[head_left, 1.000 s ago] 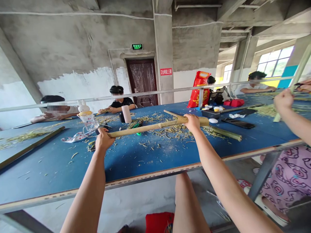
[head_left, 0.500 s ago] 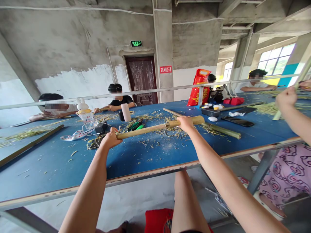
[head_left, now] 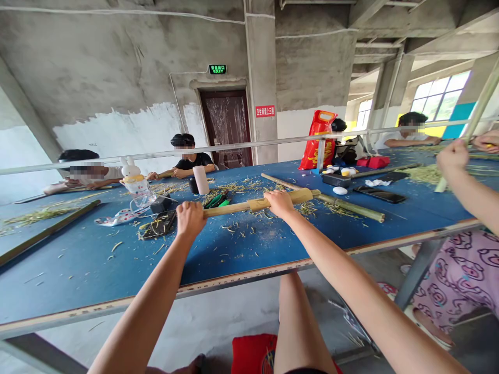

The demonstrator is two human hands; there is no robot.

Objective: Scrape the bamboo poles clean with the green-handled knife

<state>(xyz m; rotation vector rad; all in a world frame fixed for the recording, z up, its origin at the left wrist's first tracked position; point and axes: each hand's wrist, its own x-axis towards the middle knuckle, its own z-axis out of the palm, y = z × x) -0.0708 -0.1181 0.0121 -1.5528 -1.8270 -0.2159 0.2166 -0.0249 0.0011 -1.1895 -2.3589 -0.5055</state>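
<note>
Bamboo pole (head_left: 234, 206), stiff, probably light, smooth-skinned, is being held just over the blue bench (head_left: 78, 275), near its front edge. Left hand (head_left: 190, 219) and right hand (head_left: 279, 202) are both clenching round it, well apart. One greener length (head_left: 353, 208) is lying beyond, among shavings (head_left: 307, 209).

Bare concrete walls (head_left: 97, 62), half whitewashed, frame a dark door (head_left: 226, 130) under a green exit sign (head_left: 217, 69). Daylight enters through a far-right window (head_left: 435, 96).
</note>
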